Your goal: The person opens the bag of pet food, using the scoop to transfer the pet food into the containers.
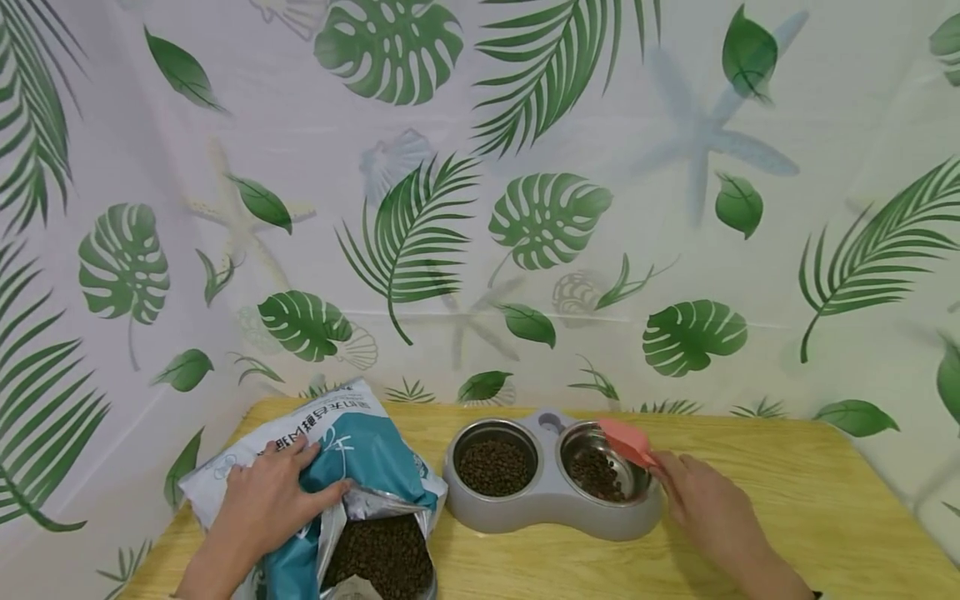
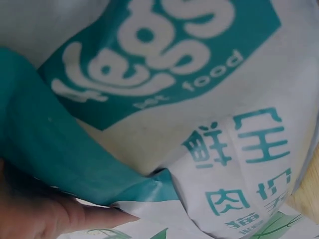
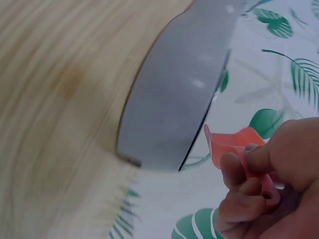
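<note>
My right hand (image 1: 708,504) grips the handle of a pink scoop (image 1: 626,440), whose head is tilted over the right bowl of a grey double pet feeder (image 1: 551,518). Some brown kibble (image 1: 595,477) lies in that steel bowl, part of its bottom still bare. The right wrist view shows the fingers curled round the scoop handle (image 3: 269,191). My left hand (image 1: 270,492) rests with spread fingers on a white and teal pet food bag (image 1: 375,442). Through the bag's open mouth, dark kibble (image 1: 386,554) shows. The left wrist view has the thumb (image 2: 99,217) along the bag's teal part.
The feeder's left bowl holds a broad layer of kibble (image 1: 492,468). Bag and feeder stand side by side on a yellow wood-grain table (image 1: 780,483). Behind the table hangs a white sheet (image 1: 570,333) printed with green leaves and starfish; it also covers the left side.
</note>
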A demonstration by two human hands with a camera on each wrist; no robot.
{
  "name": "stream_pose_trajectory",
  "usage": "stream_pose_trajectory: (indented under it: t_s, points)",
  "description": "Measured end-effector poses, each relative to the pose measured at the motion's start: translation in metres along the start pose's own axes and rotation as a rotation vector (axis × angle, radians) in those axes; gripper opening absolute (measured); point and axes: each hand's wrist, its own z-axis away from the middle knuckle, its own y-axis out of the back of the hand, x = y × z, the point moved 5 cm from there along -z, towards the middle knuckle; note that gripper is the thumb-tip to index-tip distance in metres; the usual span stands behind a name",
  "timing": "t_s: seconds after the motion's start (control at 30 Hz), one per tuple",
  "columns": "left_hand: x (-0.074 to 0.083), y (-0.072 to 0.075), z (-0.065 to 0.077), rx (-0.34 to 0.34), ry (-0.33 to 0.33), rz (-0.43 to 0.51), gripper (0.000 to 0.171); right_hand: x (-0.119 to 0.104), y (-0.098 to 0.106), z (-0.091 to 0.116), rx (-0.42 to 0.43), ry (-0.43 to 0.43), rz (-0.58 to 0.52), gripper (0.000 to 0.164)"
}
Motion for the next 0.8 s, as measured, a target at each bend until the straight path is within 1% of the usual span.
stream_pose_trajectory:
  t_s: [0.07, 0.1, 0.17, 0.23, 0.27, 0.33, 0.4, 0.47, 0.6, 0.63, 0.7, 0.77, 0.8]
  points:
    - [-0.001, 0.0, 0.0, -0.014, 0.005, 0.01, 0.096, -0.004, 0.001, -0.002, -0.066, -0.064, -0.181, 0.016]
    - [-0.001, -0.001, -0.001, -0.025, 0.004, 0.016, 0.097, -0.007, 0.002, -0.003, -0.123, -0.111, -0.305, 0.018]
    - [0.0, -0.001, -0.001, -0.046, -0.003, 0.03, 0.098, -0.016, 0.001, -0.003, -0.28, -0.22, -0.595, 0.026]
    - [0.0, -0.002, 0.0, -0.066, -0.008, 0.042, 0.099, -0.032, -0.002, 0.001, -0.437, -0.29, -0.87, 0.033]
    - [0.0, -0.003, 0.0, -0.071, -0.012, 0.043, 0.099, -0.042, -0.003, 0.003, -0.519, -0.298, -0.989, 0.034]
    - [-0.001, -0.003, 0.001, -0.079, -0.013, 0.044, 0.1, -0.066, -0.008, 0.009, -0.676, -0.273, -1.193, 0.035]
    - [-0.001, -0.003, 0.002, -0.09, -0.014, 0.043, 0.101, -0.09, -0.013, 0.016, -0.799, -0.228, -1.332, 0.032]
    - [-0.001, -0.003, 0.002, -0.098, -0.015, 0.046, 0.102, -0.112, -0.02, 0.023, -0.902, -0.188, -1.427, 0.029]
    - [-0.001, -0.003, 0.002, -0.107, -0.016, 0.048, 0.103, -0.143, -0.035, 0.029, -1.026, -0.122, -1.523, 0.038]
    - [-0.001, -0.004, 0.002, -0.109, -0.016, 0.048, 0.103, -0.149, -0.039, 0.03, -1.048, -0.107, -1.53, 0.039]
    - [-0.001, -0.004, 0.002, -0.113, -0.015, 0.045, 0.103, -0.157, -0.047, 0.031, -1.067, -0.067, -1.52, 0.045]
    - [-0.001, -0.004, 0.002, -0.115, -0.016, 0.043, 0.103, -0.164, -0.055, 0.032, -1.069, -0.03, -1.485, 0.046]
    - [-0.001, -0.004, 0.002, -0.116, -0.016, 0.041, 0.103, -0.166, -0.06, 0.031, -1.062, -0.003, -1.454, 0.05]
